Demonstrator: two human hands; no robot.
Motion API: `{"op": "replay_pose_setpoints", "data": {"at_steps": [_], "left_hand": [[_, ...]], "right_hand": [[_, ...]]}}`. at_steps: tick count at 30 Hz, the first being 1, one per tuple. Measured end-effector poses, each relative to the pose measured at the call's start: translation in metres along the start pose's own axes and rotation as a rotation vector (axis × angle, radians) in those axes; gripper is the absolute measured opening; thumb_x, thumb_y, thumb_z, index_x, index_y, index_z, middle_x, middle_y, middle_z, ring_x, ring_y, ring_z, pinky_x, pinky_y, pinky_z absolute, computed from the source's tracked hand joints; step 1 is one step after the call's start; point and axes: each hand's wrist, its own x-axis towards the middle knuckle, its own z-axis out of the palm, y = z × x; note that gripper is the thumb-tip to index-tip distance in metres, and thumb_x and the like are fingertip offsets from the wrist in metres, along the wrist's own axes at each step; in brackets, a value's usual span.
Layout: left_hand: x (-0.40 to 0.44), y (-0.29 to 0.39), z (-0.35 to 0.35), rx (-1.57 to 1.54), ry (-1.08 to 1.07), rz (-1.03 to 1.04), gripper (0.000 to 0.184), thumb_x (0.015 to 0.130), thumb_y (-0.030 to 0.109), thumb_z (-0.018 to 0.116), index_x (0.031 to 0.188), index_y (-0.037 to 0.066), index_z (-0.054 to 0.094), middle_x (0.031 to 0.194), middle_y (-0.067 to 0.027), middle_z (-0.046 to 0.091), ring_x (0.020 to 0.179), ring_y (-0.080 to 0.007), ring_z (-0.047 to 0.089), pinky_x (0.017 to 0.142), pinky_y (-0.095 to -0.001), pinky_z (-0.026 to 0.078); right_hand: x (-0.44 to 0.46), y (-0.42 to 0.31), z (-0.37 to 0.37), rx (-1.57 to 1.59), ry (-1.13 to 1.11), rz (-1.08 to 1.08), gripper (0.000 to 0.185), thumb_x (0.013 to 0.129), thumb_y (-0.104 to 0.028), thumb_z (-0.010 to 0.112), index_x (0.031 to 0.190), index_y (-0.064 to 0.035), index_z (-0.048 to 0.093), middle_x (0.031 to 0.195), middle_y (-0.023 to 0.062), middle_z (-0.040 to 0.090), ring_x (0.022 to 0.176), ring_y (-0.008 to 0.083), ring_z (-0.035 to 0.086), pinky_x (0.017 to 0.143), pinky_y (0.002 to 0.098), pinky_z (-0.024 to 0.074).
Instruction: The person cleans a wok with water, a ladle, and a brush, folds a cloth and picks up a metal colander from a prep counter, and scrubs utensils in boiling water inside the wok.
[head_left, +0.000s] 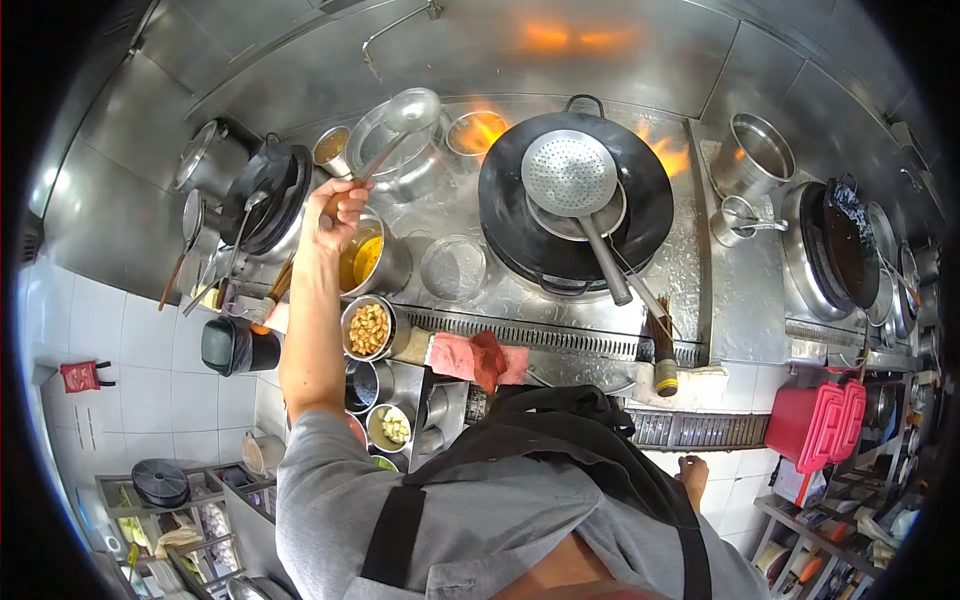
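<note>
My left hand (343, 207) is closed round the wooden handle of a ladle (412, 108). The ladle's metal bowl hangs over a large steel pot (400, 165) at the back of the stove. Just below that hand stands a steel pot of yellow liquid (366, 257). My right hand (692, 472) is low at my right side, away from the cookware; it shows small, and its fingers are mostly hidden. In the middle a black wok (500, 200) sits on a burner, with a perforated skimmer (569, 172) lying over a metal bowl (622, 215) inside it.
Flames (668, 152) rise beside the wok. A bamboo brush (665, 360) lies at the stove's front edge, near a red cloth (480, 358). Left of the cloth is a container of brown chunks (368, 328). More woks (845, 240) stand right, above red bins (810, 425).
</note>
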Motion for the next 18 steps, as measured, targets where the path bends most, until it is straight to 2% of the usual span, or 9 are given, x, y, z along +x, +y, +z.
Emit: {"op": "replay_pose_setpoints", "data": {"at_steps": [4,5,8,12,15,16,17,18], "left_hand": [[-0.044,-0.012,0.035,0.045,-0.055,-0.112,0.039,0.081,0.008,0.048,0.111,-0.016,0.043,0.071,-0.0073,0.049,0.041,-0.0068,0.041,0.031,-0.0164,0.033],[-0.053,-0.016,0.04,0.044,-0.075,-0.154,0.04,0.081,0.007,0.047,0.113,-0.016,0.042,0.072,-0.0088,0.049,0.042,-0.0086,0.044,0.032,-0.0174,0.037],[-0.075,-0.033,0.052,-0.018,-0.084,-0.26,0.042,0.081,0.006,0.045,0.117,-0.016,0.038,0.074,-0.0124,0.047,0.043,-0.0141,0.048,0.034,-0.0194,0.044],[-0.081,-0.046,0.04,0.078,-0.058,-0.318,0.043,0.081,0.005,0.044,0.118,-0.015,0.036,0.075,-0.0127,0.046,0.043,-0.0142,0.048,0.033,-0.0197,0.043],[-0.077,-0.049,0.034,0.627,0.172,-0.122,0.039,0.072,0.006,0.052,0.107,-0.011,0.05,0.064,-0.0091,0.05,0.038,-0.0125,0.044,0.029,-0.0211,0.035],[-0.077,-0.052,0.046,0.821,0.212,-0.03,0.043,0.067,0.007,0.053,0.106,-0.011,0.052,0.061,-0.0101,0.052,0.036,-0.0124,0.044,0.029,-0.0229,0.033],[-0.072,-0.049,0.043,0.817,0.21,-0.027,0.043,0.067,0.007,0.053,0.106,-0.011,0.052,0.061,-0.0101,0.052,0.036,-0.0124,0.044,0.029,-0.0229,0.033],[-0.061,-0.044,0.035,1.094,0.288,0.046,0.039,0.067,0.009,0.055,0.102,-0.008,0.054,0.064,-0.013,0.056,0.039,-0.0161,0.05,0.032,-0.0267,0.037]], "right_hand": [[0.046,0.013,0.015,-0.055,0.03,-0.119,0.029,0.08,-0.023,0.062,0.095,0.0025,0.064,0.076,0.0168,0.067,0.057,0.022,0.066,0.06,0.0343,0.052],[0.048,0.004,0.013,-0.04,0.011,-0.123,0.029,0.081,-0.023,0.062,0.095,0.0022,0.064,0.077,0.0168,0.067,0.059,0.0226,0.066,0.062,0.0349,0.0518],[0.039,-0.019,0.011,0.045,0.01,-0.096,0.028,0.083,-0.021,0.06,0.095,0.0037,0.063,0.079,0.0177,0.067,0.059,0.0236,0.066,0.061,0.0342,0.0512],[0.039,-0.006,0.018,0.059,-0.011,-0.088,0.028,0.082,-0.02,0.062,0.096,0.0041,0.063,0.079,0.018,0.067,0.057,0.0232,0.066,0.06,0.034,0.0512],[0.028,-0.003,0.011,0.046,-0.041,-0.033,0.029,0.081,-0.021,0.062,0.097,0.0036,0.064,0.078,0.0176,0.067,0.056,0.023,0.066,0.059,0.0337,0.0515],[0.028,0.004,0.011,0.044,-0.039,-0.032,0.029,0.081,-0.021,0.062,0.097,0.0036,0.064,0.078,0.0176,0.067,0.056,0.023,0.066,0.059,0.0337,0.0515],[0.032,0.015,0.012,0.029,-0.039,-0.028,0.029,0.082,-0.019,0.06,0.098,0.0051,0.063,0.076,0.0161,0.066,0.054,0.0204,0.064,0.05,0.031,0.0485],[0.033,0.022,0.012,0.016,-0.039,-0.026,0.03,0.083,-0.018,0.059,0.099,0.0067,0.062,0.074,0.0145,0.064,0.051,0.0178,0.063,0.041,0.0284,0.0456]]}}
